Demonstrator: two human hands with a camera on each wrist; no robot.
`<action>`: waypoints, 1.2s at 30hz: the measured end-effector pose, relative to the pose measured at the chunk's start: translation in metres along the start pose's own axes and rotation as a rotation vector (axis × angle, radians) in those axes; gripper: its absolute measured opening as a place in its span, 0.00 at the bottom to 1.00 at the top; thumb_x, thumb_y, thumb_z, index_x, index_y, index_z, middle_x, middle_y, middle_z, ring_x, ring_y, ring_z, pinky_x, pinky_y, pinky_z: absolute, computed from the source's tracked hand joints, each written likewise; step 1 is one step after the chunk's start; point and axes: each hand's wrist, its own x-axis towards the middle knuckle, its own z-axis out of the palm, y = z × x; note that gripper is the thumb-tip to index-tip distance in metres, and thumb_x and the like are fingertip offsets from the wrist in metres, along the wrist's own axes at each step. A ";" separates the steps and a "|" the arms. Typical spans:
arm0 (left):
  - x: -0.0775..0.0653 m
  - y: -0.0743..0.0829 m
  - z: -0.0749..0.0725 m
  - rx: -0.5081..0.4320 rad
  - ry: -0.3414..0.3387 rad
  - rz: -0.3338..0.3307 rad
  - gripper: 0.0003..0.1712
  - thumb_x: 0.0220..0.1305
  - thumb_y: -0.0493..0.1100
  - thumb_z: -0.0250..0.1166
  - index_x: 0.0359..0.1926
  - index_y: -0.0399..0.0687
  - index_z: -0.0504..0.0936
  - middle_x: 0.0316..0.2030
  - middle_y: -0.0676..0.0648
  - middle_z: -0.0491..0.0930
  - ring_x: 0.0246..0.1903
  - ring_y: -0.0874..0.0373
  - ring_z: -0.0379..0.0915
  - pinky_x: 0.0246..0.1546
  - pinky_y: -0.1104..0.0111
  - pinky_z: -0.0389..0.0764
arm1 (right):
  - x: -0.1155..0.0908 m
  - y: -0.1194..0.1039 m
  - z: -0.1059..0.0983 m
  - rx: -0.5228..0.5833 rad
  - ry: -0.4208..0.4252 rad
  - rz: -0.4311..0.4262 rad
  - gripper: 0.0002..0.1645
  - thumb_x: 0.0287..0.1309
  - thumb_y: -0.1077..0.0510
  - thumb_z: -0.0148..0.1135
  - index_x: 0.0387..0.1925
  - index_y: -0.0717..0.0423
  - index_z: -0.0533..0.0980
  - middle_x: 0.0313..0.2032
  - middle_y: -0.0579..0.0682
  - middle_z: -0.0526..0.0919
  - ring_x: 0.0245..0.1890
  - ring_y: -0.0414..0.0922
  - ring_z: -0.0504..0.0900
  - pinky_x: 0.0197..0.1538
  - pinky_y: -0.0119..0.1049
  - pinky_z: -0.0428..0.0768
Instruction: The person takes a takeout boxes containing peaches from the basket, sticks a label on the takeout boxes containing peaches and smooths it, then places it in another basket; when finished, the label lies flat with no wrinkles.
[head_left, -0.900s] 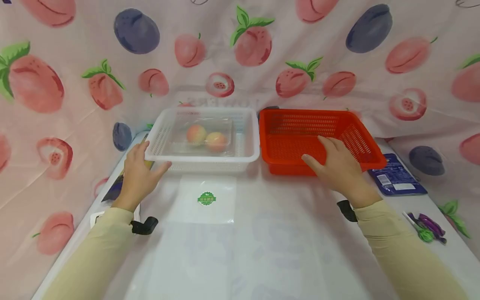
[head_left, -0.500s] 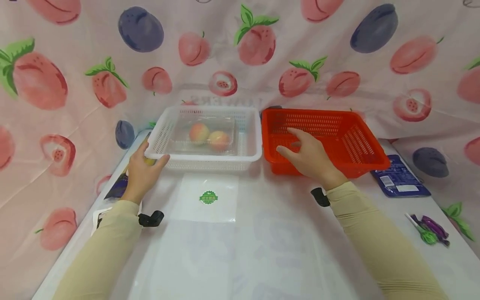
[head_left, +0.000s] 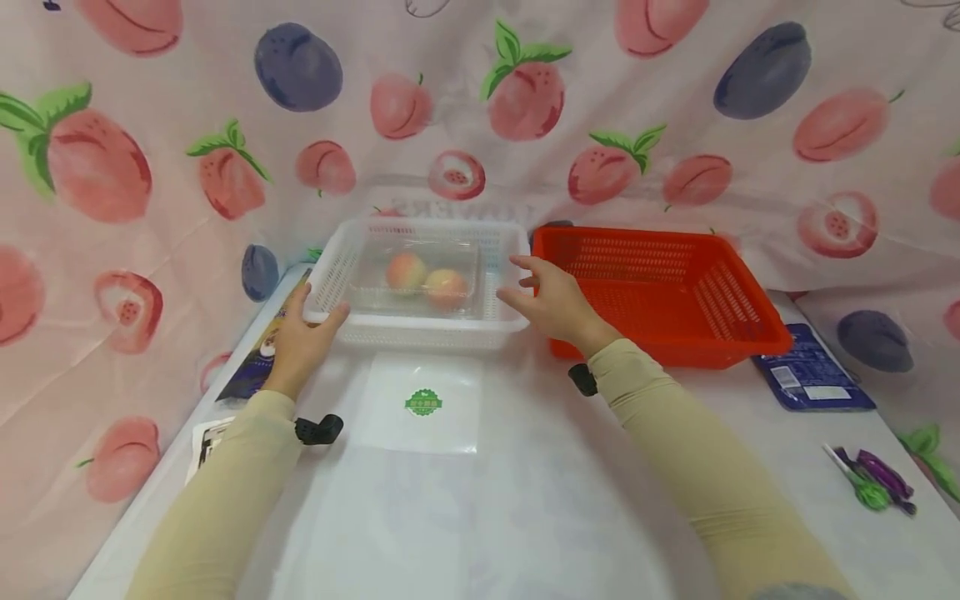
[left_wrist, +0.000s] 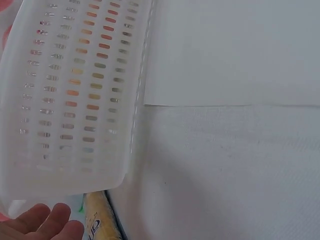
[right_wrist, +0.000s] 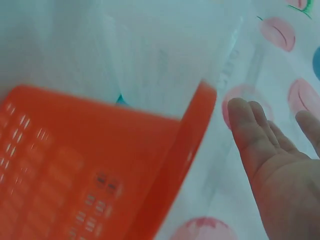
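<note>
In the head view a white plastic basket (head_left: 420,321) holds a clear lidded box (head_left: 371,271) with two peach-like fruits (head_left: 407,273) in it. My left hand (head_left: 302,346) is at the basket's front left corner, thumb by the front rim, fingers along the left side. Its fingers (left_wrist: 52,222) look loosely extended below the basket's end in the left wrist view; contact is hard to tell. My right hand (head_left: 558,302) is by the white basket's right end, thumb and fingers spread, holding nothing. Behind it stands a red plastic basket (head_left: 675,346), with nothing seen inside.
A clear bag with a green label (head_left: 423,402) lies in front of the white basket. Dark packages (head_left: 258,358) lie at left. A blue packet (head_left: 810,371) and wrapped candies (head_left: 873,483) lie at right. A fruit-print curtain (head_left: 465,100) hangs behind.
My right hand has moved left from over the red basket to the white basket's right end. My left hand stays at the white basket's left corner.
</note>
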 end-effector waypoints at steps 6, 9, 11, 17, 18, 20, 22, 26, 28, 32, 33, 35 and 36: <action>0.001 -0.007 0.002 -0.006 -0.026 -0.017 0.54 0.67 0.68 0.58 0.81 0.54 0.41 0.76 0.36 0.50 0.68 0.35 0.57 0.66 0.41 0.59 | 0.022 -0.005 0.021 0.030 -0.056 0.035 0.42 0.65 0.42 0.63 0.75 0.49 0.61 0.70 0.53 0.66 0.63 0.53 0.72 0.54 0.50 0.80; -0.001 -0.011 0.002 -0.022 -0.038 -0.032 0.54 0.67 0.68 0.58 0.81 0.56 0.40 0.76 0.36 0.48 0.70 0.35 0.54 0.67 0.40 0.56 | 0.032 -0.008 0.033 0.028 -0.077 0.028 0.43 0.66 0.42 0.63 0.76 0.48 0.60 0.71 0.52 0.65 0.64 0.54 0.72 0.57 0.49 0.78; -0.003 -0.011 0.003 -0.041 -0.044 -0.039 0.54 0.68 0.68 0.58 0.81 0.57 0.39 0.77 0.37 0.46 0.71 0.35 0.51 0.67 0.39 0.55 | 0.038 -0.010 0.041 0.030 -0.086 0.017 0.43 0.66 0.41 0.63 0.76 0.50 0.60 0.72 0.52 0.64 0.64 0.55 0.71 0.59 0.49 0.76; -0.003 -0.012 0.008 -0.062 -0.056 -0.048 0.54 0.67 0.67 0.59 0.81 0.59 0.39 0.77 0.37 0.47 0.70 0.36 0.53 0.67 0.41 0.57 | 0.052 -0.008 0.055 0.048 -0.069 0.011 0.41 0.68 0.45 0.62 0.75 0.54 0.61 0.73 0.53 0.63 0.69 0.57 0.64 0.68 0.51 0.66; -0.003 -0.012 0.009 -0.064 -0.058 -0.047 0.54 0.67 0.67 0.60 0.81 0.59 0.39 0.77 0.37 0.47 0.70 0.36 0.54 0.67 0.41 0.58 | 0.055 -0.007 0.056 0.048 -0.063 0.021 0.41 0.68 0.45 0.62 0.75 0.54 0.60 0.73 0.53 0.62 0.70 0.56 0.63 0.69 0.50 0.64; -0.002 -0.012 0.010 -0.068 -0.060 -0.050 0.54 0.66 0.68 0.60 0.81 0.60 0.40 0.77 0.38 0.48 0.70 0.36 0.54 0.66 0.40 0.58 | 0.059 -0.005 0.059 0.048 -0.053 0.045 0.41 0.68 0.44 0.62 0.76 0.54 0.60 0.74 0.52 0.61 0.72 0.53 0.59 0.71 0.49 0.60; -0.001 -0.013 0.010 -0.070 -0.058 -0.051 0.54 0.66 0.68 0.60 0.81 0.61 0.40 0.77 0.39 0.47 0.70 0.37 0.55 0.66 0.41 0.59 | 0.062 -0.003 0.061 0.048 -0.046 0.071 0.42 0.68 0.44 0.61 0.76 0.54 0.59 0.74 0.52 0.60 0.73 0.52 0.57 0.72 0.49 0.58; 0.000 -0.015 0.009 -0.062 -0.056 -0.059 0.54 0.66 0.70 0.59 0.81 0.63 0.39 0.77 0.40 0.48 0.68 0.38 0.57 0.65 0.41 0.61 | 0.068 -0.001 0.064 0.045 -0.050 0.107 0.43 0.69 0.44 0.61 0.77 0.55 0.57 0.75 0.55 0.58 0.74 0.54 0.55 0.73 0.51 0.56; 0.000 -0.016 0.008 -0.055 -0.052 -0.058 0.54 0.65 0.70 0.59 0.81 0.63 0.39 0.76 0.39 0.49 0.67 0.37 0.59 0.64 0.41 0.63 | 0.071 -0.001 0.065 0.042 -0.059 0.121 0.44 0.69 0.44 0.61 0.77 0.54 0.56 0.75 0.57 0.57 0.74 0.56 0.55 0.72 0.52 0.57; 0.002 -0.015 0.006 -0.053 -0.046 -0.048 0.54 0.66 0.70 0.59 0.81 0.63 0.40 0.76 0.38 0.50 0.66 0.38 0.61 0.64 0.42 0.64 | 0.076 -0.001 0.065 0.034 -0.092 0.166 0.44 0.70 0.42 0.59 0.78 0.50 0.54 0.76 0.56 0.55 0.73 0.55 0.56 0.72 0.52 0.57; 0.003 -0.015 0.006 -0.055 -0.045 -0.046 0.54 0.66 0.70 0.59 0.81 0.63 0.40 0.76 0.38 0.51 0.66 0.38 0.61 0.64 0.42 0.64 | 0.077 -0.001 0.065 0.040 -0.101 0.183 0.44 0.70 0.42 0.59 0.79 0.49 0.53 0.76 0.55 0.56 0.73 0.55 0.57 0.72 0.52 0.58; 0.004 -0.015 0.005 -0.056 -0.041 -0.044 0.53 0.66 0.70 0.59 0.81 0.64 0.41 0.76 0.39 0.50 0.67 0.38 0.60 0.65 0.43 0.63 | 0.080 -0.001 0.065 0.041 -0.123 0.216 0.44 0.71 0.41 0.57 0.79 0.47 0.51 0.75 0.55 0.58 0.69 0.54 0.62 0.70 0.51 0.62; 0.005 -0.015 0.005 -0.057 -0.040 -0.041 0.53 0.66 0.70 0.59 0.81 0.63 0.41 0.76 0.39 0.49 0.67 0.38 0.59 0.65 0.43 0.62 | 0.081 -0.001 0.065 0.051 -0.135 0.237 0.44 0.71 0.40 0.56 0.79 0.46 0.50 0.74 0.57 0.60 0.65 0.55 0.66 0.68 0.51 0.66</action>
